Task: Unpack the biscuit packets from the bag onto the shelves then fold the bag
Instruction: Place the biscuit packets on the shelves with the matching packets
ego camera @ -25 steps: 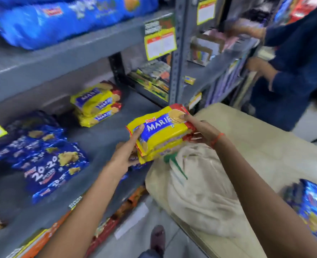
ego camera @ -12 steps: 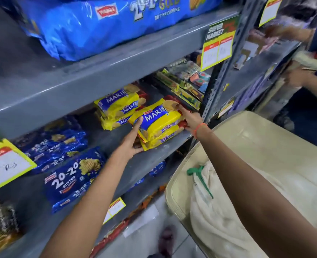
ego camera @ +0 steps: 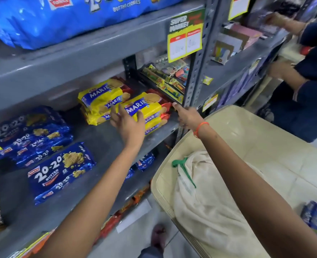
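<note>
Shop: price tags [ego camera: 185, 43], stocked shelves [ego camera: 101, 47]

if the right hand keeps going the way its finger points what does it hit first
Probably the red end of the front Marie stack, just beyond the right hand; depth is unclear, so it might slip past toward the snack packets behind.

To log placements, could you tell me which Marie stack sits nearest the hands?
The right Marie stack by the upright post; the left stack sits farther back.
</note>
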`<state>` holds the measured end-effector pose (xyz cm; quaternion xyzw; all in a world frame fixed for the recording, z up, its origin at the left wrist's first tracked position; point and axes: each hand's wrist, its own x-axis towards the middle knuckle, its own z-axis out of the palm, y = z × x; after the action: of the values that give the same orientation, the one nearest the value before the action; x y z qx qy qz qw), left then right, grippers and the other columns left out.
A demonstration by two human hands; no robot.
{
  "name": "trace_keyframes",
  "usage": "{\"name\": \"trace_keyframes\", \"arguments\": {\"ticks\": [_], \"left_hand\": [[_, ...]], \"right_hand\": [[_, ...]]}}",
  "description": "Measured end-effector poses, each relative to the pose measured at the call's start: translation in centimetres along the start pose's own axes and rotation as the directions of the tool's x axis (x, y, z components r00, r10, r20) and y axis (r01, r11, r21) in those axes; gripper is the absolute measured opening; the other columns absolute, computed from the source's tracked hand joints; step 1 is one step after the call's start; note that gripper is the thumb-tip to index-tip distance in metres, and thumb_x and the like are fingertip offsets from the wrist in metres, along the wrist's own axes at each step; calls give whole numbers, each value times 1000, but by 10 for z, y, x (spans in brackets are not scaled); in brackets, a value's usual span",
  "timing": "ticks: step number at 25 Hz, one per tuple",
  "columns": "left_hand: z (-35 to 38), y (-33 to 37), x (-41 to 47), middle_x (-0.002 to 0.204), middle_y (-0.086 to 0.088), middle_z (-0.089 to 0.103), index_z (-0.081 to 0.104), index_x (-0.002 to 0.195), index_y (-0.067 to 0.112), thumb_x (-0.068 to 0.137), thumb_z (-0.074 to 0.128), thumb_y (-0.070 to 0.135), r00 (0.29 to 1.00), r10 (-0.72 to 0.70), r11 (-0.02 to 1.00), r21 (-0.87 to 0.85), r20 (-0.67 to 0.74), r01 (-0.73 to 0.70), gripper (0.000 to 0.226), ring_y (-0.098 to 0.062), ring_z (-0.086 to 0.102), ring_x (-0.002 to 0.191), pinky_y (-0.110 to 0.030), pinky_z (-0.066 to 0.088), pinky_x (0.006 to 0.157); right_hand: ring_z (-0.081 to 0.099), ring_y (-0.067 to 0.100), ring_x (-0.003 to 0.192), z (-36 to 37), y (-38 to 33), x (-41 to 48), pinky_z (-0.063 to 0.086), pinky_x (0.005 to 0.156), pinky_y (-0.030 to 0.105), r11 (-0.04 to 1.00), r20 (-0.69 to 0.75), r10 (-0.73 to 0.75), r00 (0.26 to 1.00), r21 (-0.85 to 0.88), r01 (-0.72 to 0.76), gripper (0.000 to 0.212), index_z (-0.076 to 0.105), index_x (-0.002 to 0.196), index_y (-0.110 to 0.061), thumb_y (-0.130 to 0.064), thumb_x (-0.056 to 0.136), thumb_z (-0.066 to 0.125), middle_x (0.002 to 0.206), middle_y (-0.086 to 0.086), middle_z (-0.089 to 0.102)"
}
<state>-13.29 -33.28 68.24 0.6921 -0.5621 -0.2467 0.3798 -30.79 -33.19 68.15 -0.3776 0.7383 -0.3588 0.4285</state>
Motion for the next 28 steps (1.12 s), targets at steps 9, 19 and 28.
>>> {"name": "trace_keyframes", "arguments": {"ticks": [9, 19, 28], "left_hand": [[121, 71, -233, 122, -11, 59, 57, 121, 7, 87, 59, 21, 722, -20, 973, -154, 692, 174, 36, -27, 57, 110, -31, 45, 94], [205, 78, -457, 121, -12, 56, 48, 132, 12, 80, 61, 55, -79, -443, 834, 443, 893, 328, 69, -25, 51, 104, -33, 43, 92], [246, 78, -472, 98, -5, 62, 46, 135, 13, 87, 62, 41, -100, -478, 665, 434, 872, 608, 58, -15, 56, 73, -28, 50, 65]], "right_hand": [[66, 34, 90, -184, 131, -110, 50, 79, 37, 959, -189, 104, 976, -241, -149, 52, 67, 98, 8, -42, 89, 53, 97, 20, 72], [54, 33, 120, -334, 354, -230, 40, 98, 34, 873, -574, 308, 758, -147, -466, 51, 56, 124, -2, -31, 84, 67, 128, 20, 59], [53, 29, 122, -381, 403, -194, 45, 103, 40, 853, -240, 446, 862, -179, -491, 84, 40, 139, -14, -48, 70, 75, 139, 11, 51]]}}
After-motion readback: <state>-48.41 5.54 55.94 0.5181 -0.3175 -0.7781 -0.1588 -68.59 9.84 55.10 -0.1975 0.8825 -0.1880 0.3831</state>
